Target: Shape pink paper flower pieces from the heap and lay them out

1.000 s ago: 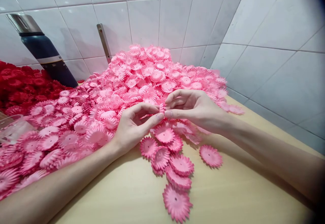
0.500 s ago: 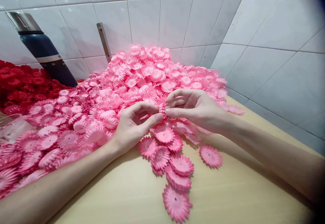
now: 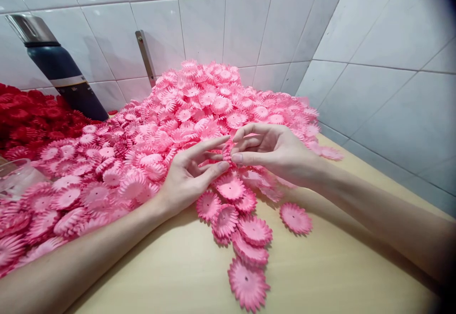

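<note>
Between my fingertips, at the centre of the view, a small pink petal piece [image 3: 227,151] is held edge-on. My left hand [image 3: 192,169] pinches it from the left, thumb below and index finger raised above it. From the right, my right hand [image 3: 265,147] grips the same piece between thumb and fingers. A large heap of pink petal discs [image 3: 203,95] rises behind both hands. Below them, several darker-edged pink discs [image 3: 254,231] lie in a loose trail, some overlapping, each with a scalloped edge.
A lone pink disc [image 3: 295,219] lies on the pale wooden table [image 3: 171,266]. At the left are a dark blue bottle [image 3: 66,67], a red petal heap [image 3: 32,119] and a clear plastic container [image 3: 19,178]. White tiled walls close off the back and right.
My left index finger has lifted and straightened above the small pink piece. My right hand and the discs on the table have barely moved.
</note>
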### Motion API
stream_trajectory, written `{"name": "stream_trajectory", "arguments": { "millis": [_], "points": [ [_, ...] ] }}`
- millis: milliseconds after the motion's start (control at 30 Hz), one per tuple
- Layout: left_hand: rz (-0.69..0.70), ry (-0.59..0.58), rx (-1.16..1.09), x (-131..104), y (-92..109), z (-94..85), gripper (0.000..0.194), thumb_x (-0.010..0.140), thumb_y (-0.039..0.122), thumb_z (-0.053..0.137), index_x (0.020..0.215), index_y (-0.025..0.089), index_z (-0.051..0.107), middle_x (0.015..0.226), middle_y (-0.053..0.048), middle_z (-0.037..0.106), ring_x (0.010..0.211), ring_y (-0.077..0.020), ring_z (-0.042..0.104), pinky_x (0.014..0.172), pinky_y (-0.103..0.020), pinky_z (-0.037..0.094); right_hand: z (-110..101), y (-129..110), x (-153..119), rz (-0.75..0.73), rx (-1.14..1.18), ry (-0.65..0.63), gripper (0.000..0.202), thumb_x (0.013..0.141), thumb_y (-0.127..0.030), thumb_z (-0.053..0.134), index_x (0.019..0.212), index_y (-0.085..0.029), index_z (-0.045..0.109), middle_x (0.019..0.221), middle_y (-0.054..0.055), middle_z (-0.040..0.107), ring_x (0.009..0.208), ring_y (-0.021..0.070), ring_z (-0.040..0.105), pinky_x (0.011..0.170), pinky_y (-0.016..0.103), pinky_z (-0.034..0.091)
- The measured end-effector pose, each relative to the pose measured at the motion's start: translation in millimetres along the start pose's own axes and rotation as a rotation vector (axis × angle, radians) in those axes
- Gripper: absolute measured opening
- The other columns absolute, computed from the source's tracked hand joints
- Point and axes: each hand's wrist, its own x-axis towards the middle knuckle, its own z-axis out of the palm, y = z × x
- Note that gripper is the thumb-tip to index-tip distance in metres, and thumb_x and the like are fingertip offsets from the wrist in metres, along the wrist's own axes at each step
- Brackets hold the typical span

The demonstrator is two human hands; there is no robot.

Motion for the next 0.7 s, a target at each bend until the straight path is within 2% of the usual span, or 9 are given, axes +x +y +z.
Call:
{"name": "stream_trajectory", "arguments": {
  "millis": [100, 167, 333, 467, 567, 700],
  "points": [
    [0.019, 0.002, 0.061, 0.9, 1.2, 0.3, 0.023, 0.08, 0.016, 0.069, 0.103, 0.022, 0.071, 0.104, -0.003, 0.072, 0.096, -0.0147, 0.066, 0.085, -0.025, 0.055, 1.1, -1.6, -0.5, 0.015, -0.003, 0.006, 0.028, 0.069, -0.016, 0.079, 0.09, -0.023, 0.062, 0.078, -0.002, 0.069, 0.071, 0.0132, 0.065, 0.066, 0.028, 0.053],
    [0.036, 0.045, 0.072, 1.4, 1.9, 0.8, 0.017, 0.08, 0.016, 0.068, 0.097, 0.021, 0.071, 0.099, -0.003, 0.071, 0.095, -0.0152, 0.065, 0.086, -0.026, 0.054, 1.5, -2.3, -0.3, 0.01, -0.018, 0.028, 0.027, 0.069, -0.015, 0.079, 0.087, -0.023, 0.059, 0.076, -0.002, 0.067, 0.07, 0.0125, 0.062, 0.066, 0.027, 0.051],
    [0.023, 0.19, 0.056, 1.9, 0.8, 1.0, 0.013, 0.081, 0.018, 0.068, 0.094, 0.02, 0.066, 0.098, -0.003, 0.067, 0.092, -0.0136, 0.064, 0.082, -0.023, 0.052, -0.1, -1.3, 1.8, -0.027, -0.085, 0.087, 0.023, 0.07, -0.013, 0.077, 0.08, -0.021, 0.059, 0.079, -0.001, 0.065, 0.073, 0.0119, 0.061, 0.067, 0.026, 0.049],
    [0.001, 0.253, 0.037, 2.1, -0.8, 0.7, 0.013, 0.081, 0.019, 0.068, 0.094, 0.019, 0.064, 0.094, -0.002, 0.066, 0.084, -0.0113, 0.063, 0.077, -0.021, 0.052, 0.2, 0.3, 4.5, -0.079, -0.149, 0.08, 0.013, 0.074, -0.013, 0.071, 0.078, -0.021, 0.062, 0.078, -0.001, 0.064, 0.071, 0.0115, 0.059, 0.065, 0.026, 0.049],
    [0.033, 0.233, 0.038, 2.3, -2.1, 0.3, 0.015, 0.081, 0.016, 0.068, 0.096, 0.019, 0.064, 0.097, -0.002, 0.067, 0.086, -0.0106, 0.063, 0.079, -0.021, 0.053, 2.4, 0.4, 4.7, -0.112, -0.267, 0.07, 0.009, 0.079, -0.013, 0.065, 0.081, -0.021, 0.068, 0.08, 0.0, 0.067, 0.072, 0.0131, 0.061, 0.065, 0.027, 0.05],
    [0.114, 0.146, 0.061, 2.1, -3.2, 0.1, 0.022, 0.078, 0.01, 0.069, 0.098, 0.019, 0.066, 0.101, -0.002, 0.068, 0.096, -0.0127, 0.065, 0.087, -0.023, 0.054, 5.5, -0.9, 2.2, -0.114, -0.396, 0.073, 0.011, 0.081, -0.017, 0.063, 0.082, -0.022, 0.073, 0.088, 0.003, 0.071, 0.081, 0.0172, 0.065, 0.07, 0.031, 0.052]
  ]
}}
